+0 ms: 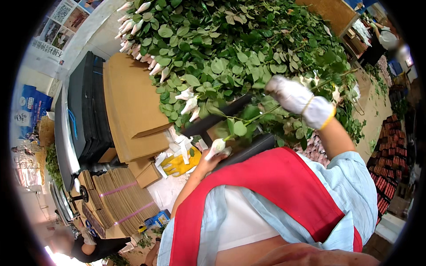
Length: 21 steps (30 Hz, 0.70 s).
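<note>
A single rose point(217, 146) with a pale, net-wrapped bud lies across in front of me, its leafy stem running up to the right. My right hand point(290, 95), in a white glove with a yellow-edged cuff, is closed around that stem; its fingers are slightly blurred. My left hand point(210, 163) is low beside the bud, its fingers mostly hidden behind the bud and my red apron. Between my hands is a black padded rack point(248, 150), partly covered by leaves. Beyond it lies a large heap of leafy roses point(235, 48), with wrapped buds along its left side.
Left of the heap stand brown cardboard sheets point(133, 106) and a stack of black sheets point(88, 111). A yellow glove point(182, 163) lies near my left forearm. Strapped cardboard bundles point(122, 199) sit lower left. Other people work at the lower left and far upper right.
</note>
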{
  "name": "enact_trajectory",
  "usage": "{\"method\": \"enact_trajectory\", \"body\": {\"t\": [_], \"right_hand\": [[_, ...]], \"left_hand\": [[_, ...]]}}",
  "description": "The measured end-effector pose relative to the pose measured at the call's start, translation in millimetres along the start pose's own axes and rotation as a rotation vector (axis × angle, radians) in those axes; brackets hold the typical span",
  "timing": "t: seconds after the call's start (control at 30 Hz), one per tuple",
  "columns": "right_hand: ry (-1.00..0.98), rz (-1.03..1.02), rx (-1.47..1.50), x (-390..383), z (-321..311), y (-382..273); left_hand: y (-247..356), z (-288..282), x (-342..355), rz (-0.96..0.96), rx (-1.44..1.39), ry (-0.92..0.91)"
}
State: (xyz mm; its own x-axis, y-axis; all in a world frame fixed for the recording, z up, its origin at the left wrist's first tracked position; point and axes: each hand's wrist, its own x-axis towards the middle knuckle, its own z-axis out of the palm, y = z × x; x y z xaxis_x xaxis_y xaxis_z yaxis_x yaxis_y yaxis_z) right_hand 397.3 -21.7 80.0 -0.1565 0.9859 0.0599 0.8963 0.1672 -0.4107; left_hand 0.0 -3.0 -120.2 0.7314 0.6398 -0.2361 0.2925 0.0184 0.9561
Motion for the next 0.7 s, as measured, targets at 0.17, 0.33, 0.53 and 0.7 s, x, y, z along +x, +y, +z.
{"method": "enact_trajectory", "body": {"t": [0.17,0.33,0.53,0.7], "right_hand": [[0.049,0.014,-0.137,-37.2,87.6,0.4],[-0.098,-0.083,-0.078,-65.2,109.3,14.3],[-0.315,0.155,-0.128,97.9,-10.6,23.7],[0.248,-0.021,-0.782,287.9,46.1,71.7]], "left_hand": [[5.8,17.3,-9.7,0.153,0.255,0.251],[46.8,11.6,-9.3,0.381,0.803,0.364],[10.5,9.0,-6.5,0.302,0.363,0.049],[8.5,5.5,3.2,0.254,0.796,-0.038]]}}
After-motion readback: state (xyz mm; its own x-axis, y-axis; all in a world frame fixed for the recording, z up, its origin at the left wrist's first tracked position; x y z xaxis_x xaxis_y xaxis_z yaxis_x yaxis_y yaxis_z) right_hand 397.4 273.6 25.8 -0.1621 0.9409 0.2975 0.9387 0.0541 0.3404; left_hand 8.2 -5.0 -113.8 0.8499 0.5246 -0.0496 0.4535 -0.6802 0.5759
